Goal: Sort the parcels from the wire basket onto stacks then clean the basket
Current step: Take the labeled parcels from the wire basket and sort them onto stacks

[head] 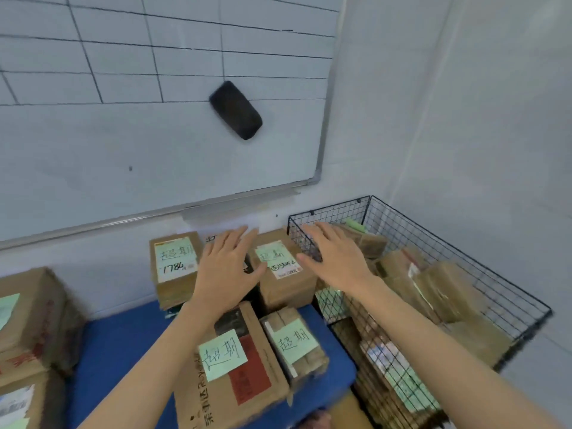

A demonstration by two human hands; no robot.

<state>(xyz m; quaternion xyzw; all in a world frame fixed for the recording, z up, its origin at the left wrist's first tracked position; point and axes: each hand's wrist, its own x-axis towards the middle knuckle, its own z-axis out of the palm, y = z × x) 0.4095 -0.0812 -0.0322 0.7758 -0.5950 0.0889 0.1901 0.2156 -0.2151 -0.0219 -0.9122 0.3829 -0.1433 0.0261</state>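
A black wire basket (483, 264) stands at the right, with several brown cardboard parcels (445, 292) inside. On the blue surface (123, 351) lie more parcels with green notes: one at the back left (175, 267), one at the back middle (281, 274), a large one in front (235, 366) and a small one (294, 345). My left hand (224, 264) hovers with straight fingers just left of the back middle parcel. My right hand (334, 255) is spread open over the basket's near left corner. Both hands hold nothing.
A whiteboard (154, 119) with drawn grid lines hangs on the wall behind, with a black eraser (236, 109) stuck to it. Stacked cardboard boxes (31, 320) stand at the far left. The white wall corner is behind the basket.
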